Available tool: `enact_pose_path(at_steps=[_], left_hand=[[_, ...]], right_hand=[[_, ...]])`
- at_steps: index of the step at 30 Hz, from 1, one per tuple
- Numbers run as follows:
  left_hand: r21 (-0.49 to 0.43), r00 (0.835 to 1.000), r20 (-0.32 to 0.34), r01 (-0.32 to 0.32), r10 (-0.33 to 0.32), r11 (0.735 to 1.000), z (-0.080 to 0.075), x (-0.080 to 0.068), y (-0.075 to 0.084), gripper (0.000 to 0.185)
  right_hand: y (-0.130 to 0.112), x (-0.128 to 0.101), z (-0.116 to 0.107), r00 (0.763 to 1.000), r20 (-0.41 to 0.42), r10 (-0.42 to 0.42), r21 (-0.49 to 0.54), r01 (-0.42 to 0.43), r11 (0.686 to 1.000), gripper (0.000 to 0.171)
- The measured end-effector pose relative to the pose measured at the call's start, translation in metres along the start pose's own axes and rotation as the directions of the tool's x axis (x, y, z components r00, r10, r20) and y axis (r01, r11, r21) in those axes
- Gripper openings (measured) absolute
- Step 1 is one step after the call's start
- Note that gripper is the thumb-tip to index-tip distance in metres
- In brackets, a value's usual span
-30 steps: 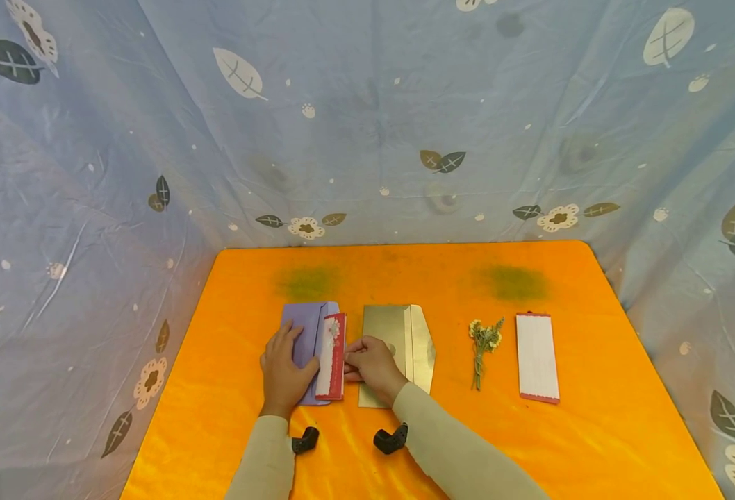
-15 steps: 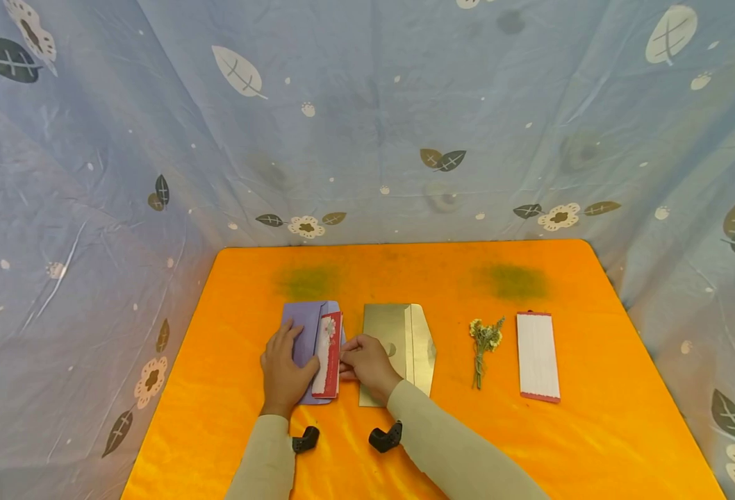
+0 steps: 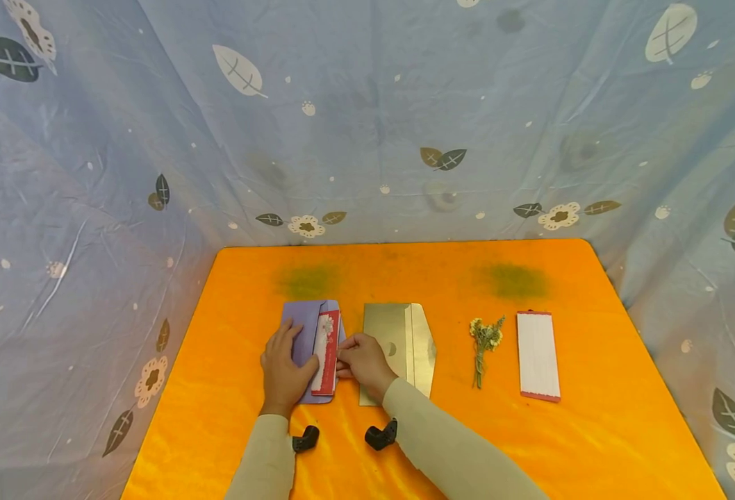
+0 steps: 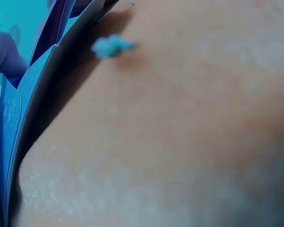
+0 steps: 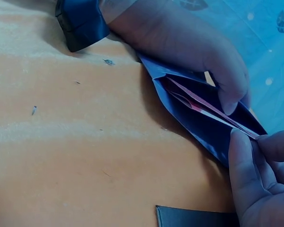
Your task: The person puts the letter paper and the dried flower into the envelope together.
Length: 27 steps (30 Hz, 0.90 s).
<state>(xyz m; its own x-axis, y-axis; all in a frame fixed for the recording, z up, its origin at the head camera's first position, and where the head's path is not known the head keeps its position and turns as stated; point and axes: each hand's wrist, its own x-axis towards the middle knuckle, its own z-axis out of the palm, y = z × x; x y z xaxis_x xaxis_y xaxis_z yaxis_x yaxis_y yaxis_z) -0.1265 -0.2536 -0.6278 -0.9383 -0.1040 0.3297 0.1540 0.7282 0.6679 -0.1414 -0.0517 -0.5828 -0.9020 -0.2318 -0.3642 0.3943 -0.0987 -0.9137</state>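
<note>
Fingers spread over the purple envelope (image 3: pixel 301 316), my left hand (image 3: pixel 283 368) holds it, with the thumb hooked at its mouth. The right wrist view shows that mouth gaping and the left thumb (image 5: pixel 231 92) at its upper lip. A folded red and white card (image 3: pixel 328 351) with a flower design lies partly inside, its outer strip showing. My right hand (image 3: pixel 364 362) pinches the card's right edge between thumb and fingertips. In the left wrist view the blue-looking envelope (image 4: pixel 31 94) stands bowed above the cloth. The card's inner part is hidden in the envelope.
A gold envelope (image 3: pixel 383 319), flap to the right, lies under and beside my right hand. Farther right are a small dried flower bunch (image 3: pixel 483 340) and a white card with red ends (image 3: pixel 538 357). Patterned blue cloth walls (image 3: pixel 355 139) surround the orange table (image 3: pixel 449 451).
My right hand has moved slightly left, pushing the card farther into the purple envelope, so less of it shows. The left hand stays in place.
</note>
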Motion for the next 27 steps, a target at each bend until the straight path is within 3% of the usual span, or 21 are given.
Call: enact_pose_path(at_steps=[14,27], left_hand=[[-0.008,1.000,0.005,0.006,-0.006,1.000,-0.001,0.000,0.003,0.070],[-0.006,1.000,0.005,0.004,-0.004,1.000,-0.001,0.000,0.002,0.071]], right_hand=[[0.004,0.005,0.006,0.999,-0.039,-0.004,-0.001,0.004,1.000,0.012],[0.006,0.007,0.014,0.998,-0.061,-0.002,0.000,0.002,1.000,0.005]])
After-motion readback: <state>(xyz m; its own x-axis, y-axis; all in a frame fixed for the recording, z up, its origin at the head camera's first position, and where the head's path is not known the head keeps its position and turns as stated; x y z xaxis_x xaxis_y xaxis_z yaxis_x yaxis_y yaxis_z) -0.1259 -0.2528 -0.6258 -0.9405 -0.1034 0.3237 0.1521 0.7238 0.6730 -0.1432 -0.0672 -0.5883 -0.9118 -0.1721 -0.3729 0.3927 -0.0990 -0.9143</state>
